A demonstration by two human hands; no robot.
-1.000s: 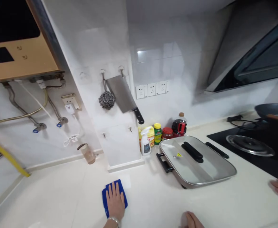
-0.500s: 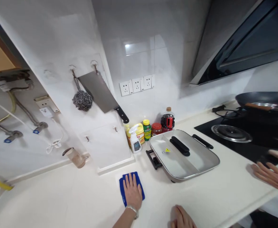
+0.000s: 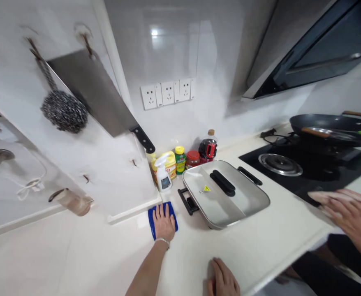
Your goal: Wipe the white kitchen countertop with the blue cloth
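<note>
My left hand [image 3: 164, 225] presses flat on a folded blue cloth [image 3: 151, 219] on the white countertop, its fingers stretched out. The cloth lies just in front of the wall ledge, left of a rectangular electric pan [image 3: 244, 193] with a clear lid and black handles. A bracelet circles my left wrist. Near the bottom edge, my right hand [image 3: 224, 280] rests on the countertop with its fingers extended close together. Nothing shows in it, and its lower part is cut off by the frame. A white spray bottle [image 3: 163, 174] stands beyond the cloth.
A cleaver [image 3: 94, 90] and a steel-wool scrubber [image 3: 65, 111] hang at left. Bottles and jars, including a red-lidded jar [image 3: 193, 159], stand behind the pan. A wok [image 3: 328, 123] sits on the black cooktop [image 3: 316, 174]. Another person's hands [image 3: 347, 209] are at the right.
My left hand and the blue cloth have slid away from me, closer to the wall ledge. The view has shifted nearer the wall. The other person's hands have come together.
</note>
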